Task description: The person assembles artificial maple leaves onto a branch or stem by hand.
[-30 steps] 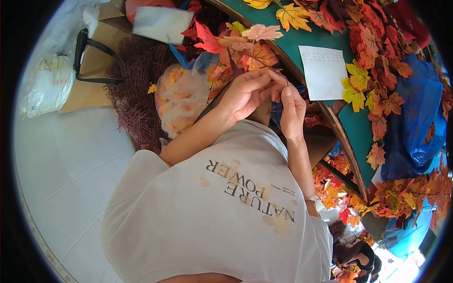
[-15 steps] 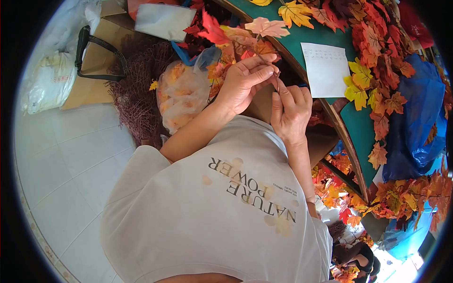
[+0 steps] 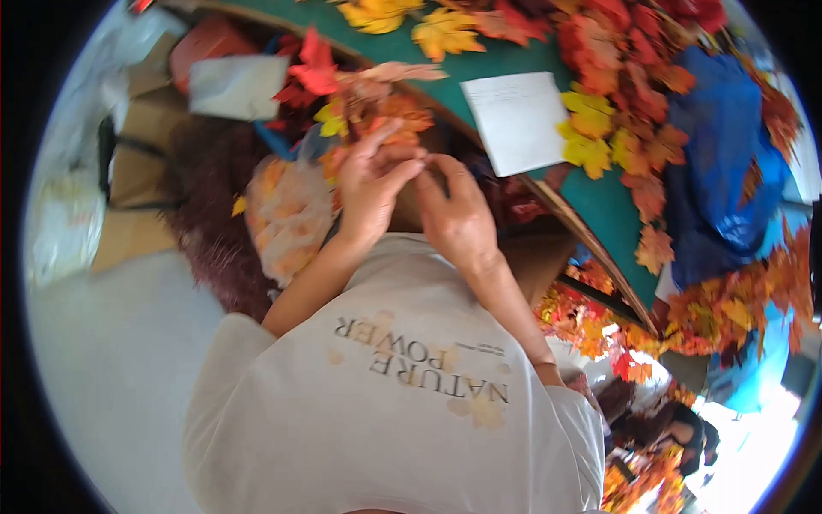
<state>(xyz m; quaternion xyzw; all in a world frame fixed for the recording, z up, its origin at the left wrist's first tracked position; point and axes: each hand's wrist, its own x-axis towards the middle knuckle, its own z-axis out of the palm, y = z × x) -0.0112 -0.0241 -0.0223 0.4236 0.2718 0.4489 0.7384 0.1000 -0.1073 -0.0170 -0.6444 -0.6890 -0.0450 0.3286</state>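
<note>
Here's the left hand (image 3: 366,193), thumb pressed toward its fingers, grip closed on the stem end of an artificial maple-leaf spray (image 3: 404,111), its red, pink and orange leaves fanning out just beyond the knuckles. In comes the right hand (image 3: 461,214), fingertips right up against the left's; blur hides whether its grip pinches anything. Right of them, a white paper sheet (image 3: 518,128) lies on the green desk (image 3: 612,227), beside yellow maple leaves (image 3: 586,133).
</note>
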